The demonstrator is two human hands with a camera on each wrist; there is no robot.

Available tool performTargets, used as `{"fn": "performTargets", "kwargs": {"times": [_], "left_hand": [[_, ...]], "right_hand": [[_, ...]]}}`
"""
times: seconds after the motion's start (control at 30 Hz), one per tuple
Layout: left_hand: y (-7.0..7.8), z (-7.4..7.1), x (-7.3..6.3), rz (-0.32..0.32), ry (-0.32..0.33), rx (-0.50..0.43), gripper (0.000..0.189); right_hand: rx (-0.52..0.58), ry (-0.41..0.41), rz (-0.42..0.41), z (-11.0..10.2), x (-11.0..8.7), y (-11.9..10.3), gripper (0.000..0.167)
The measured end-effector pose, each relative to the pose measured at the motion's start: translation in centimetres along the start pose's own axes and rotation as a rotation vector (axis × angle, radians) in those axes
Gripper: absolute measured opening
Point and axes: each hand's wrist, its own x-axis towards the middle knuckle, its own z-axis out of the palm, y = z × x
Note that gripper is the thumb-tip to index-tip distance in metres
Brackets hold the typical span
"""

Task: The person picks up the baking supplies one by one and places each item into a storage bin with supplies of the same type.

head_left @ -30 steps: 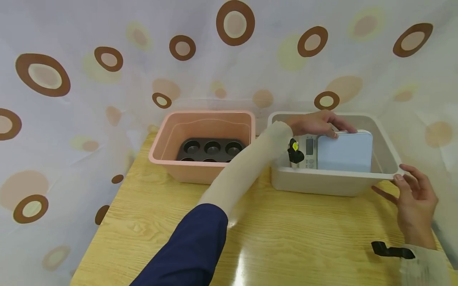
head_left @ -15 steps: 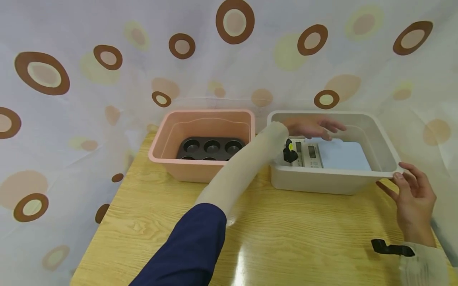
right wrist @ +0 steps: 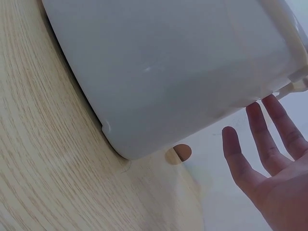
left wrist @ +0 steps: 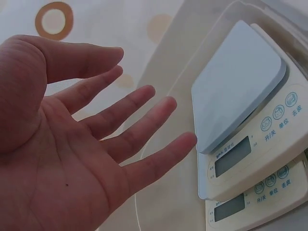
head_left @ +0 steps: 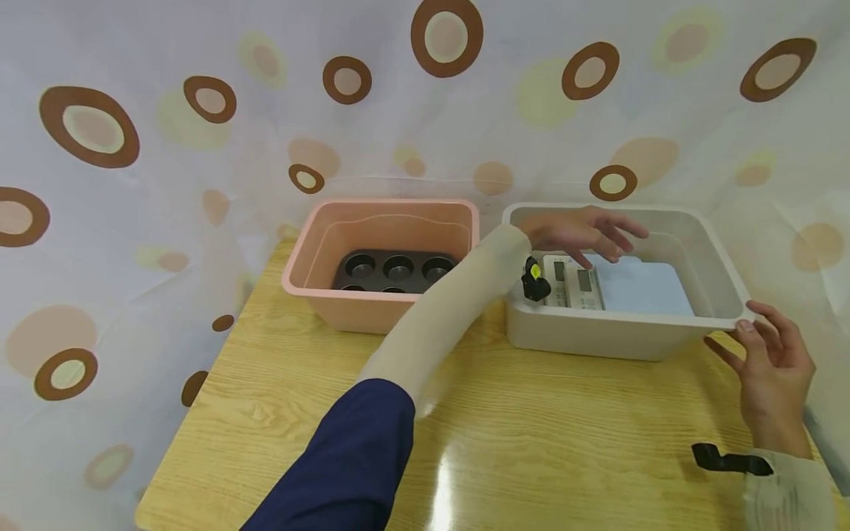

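Two white kitchen scales with pale blue tops lie in the white bin point(head_left: 584, 333). The upper scale point(left wrist: 240, 82) overlaps the lower scale point(left wrist: 230, 208), and their displays show side by side. Over them is my left hand point(head_left: 584, 230), its fingers spread and holding nothing; the left wrist view shows the bare palm. My right hand point(head_left: 773, 369) pinches the bin's rim at the front right corner, thumb on top. In the right wrist view, fingertips point(right wrist: 256, 113) touch the bin's outer wall below the rim.
Left of the white bin stands a pink bin point(head_left: 352, 313) with a dark muffin tin point(head_left: 398, 269) inside. Both bins sit at the back of a wooden table point(head_left: 564, 428), close to a patterned curtain point(head_left: 372, 133). My left forearm crosses over the pink bin's right front corner.
My left hand has let go of the upper scale, which has dropped from a raised, tilted position to lying over the other scale. The right hand has stayed at the rim.
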Motion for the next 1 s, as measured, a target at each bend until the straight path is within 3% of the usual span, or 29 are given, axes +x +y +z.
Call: {"fn": "performTargets", "kwargs": {"times": [0.3, 0.6, 1.0], "left_hand": [[-0.2, -0.3, -1.5, 0.055, -0.014, -0.052, 0.061], [0.0, -0.7, -3.7, 0.105, 0.006, -0.030, 0.060], [0.1, -0.1, -6.6, 0.176, 0.076, -0.030, 0.052]], "right_hand": [[-0.025, 0.010, -0.003, -0.1, 0.1, 0.1, 0.043], [-0.054, 0.024, 0.007, 0.1, 0.0, 0.1, 0.043], [-0.055, -0.013, 0.047, -0.1, 0.1, -0.2, 0.045]]}}
